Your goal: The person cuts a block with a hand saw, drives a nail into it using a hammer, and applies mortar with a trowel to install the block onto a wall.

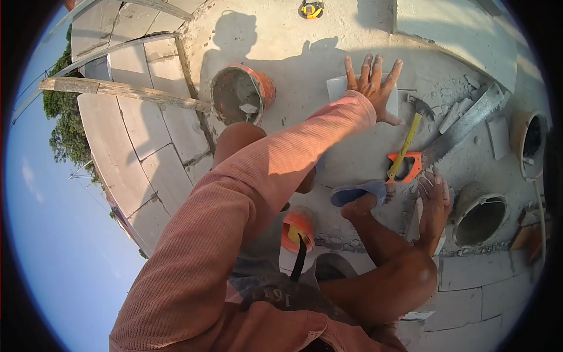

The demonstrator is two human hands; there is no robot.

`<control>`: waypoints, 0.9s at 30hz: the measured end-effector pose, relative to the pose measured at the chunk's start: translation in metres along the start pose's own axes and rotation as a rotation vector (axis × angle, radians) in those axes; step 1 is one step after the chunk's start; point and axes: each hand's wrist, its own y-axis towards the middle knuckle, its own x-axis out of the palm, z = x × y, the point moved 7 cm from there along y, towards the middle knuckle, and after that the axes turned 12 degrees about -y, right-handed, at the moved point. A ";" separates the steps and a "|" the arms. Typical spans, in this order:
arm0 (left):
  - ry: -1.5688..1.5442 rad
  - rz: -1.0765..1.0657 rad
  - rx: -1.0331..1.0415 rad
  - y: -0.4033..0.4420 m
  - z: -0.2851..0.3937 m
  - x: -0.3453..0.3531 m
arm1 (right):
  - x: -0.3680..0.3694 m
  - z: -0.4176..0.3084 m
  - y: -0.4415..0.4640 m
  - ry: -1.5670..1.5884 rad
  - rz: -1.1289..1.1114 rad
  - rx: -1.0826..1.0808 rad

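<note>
My left hand (373,85) lies palm down with its fingers spread on a flat white block (337,88), and it grips nothing. Lower right, my right hand (433,208) has its fingers stretched out against a pale block (415,222); my bent knee hides part of that forearm. Between the hands are a hammer with a yellow handle (412,136) and a handsaw (460,130) with an orange handle. The hammer's handle end overlaps the saw handle. A blue slipper (359,192) is by my foot, just left of the saw handle.
An orange bucket (267,88) with grey mix stands upper left, a smaller orange container (300,226) near my legs. Two more buckets (480,216) (531,144) are at the right. A yellow tape measure (311,9) lies at the top. A block wall (141,126) and wooden plank (123,89) are left.
</note>
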 end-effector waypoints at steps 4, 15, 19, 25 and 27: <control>-0.024 -0.068 -0.005 -0.012 -0.006 0.011 | -0.025 -0.017 -0.102 0.008 0.053 0.162; -0.326 -0.261 -0.404 -0.083 -0.037 -0.065 | 0.046 -0.061 -0.292 -0.785 0.157 0.006; -0.707 -0.091 -0.623 -0.217 -0.071 -0.128 | 0.089 -0.111 -0.303 -0.724 0.240 -0.076; -0.979 0.065 -0.991 -0.399 -0.120 -0.209 | 0.194 -0.155 -0.255 -0.765 0.001 -0.345; -0.936 0.120 -1.073 -0.443 -0.144 -0.217 | 0.241 -0.152 -0.225 -0.816 -0.142 -0.221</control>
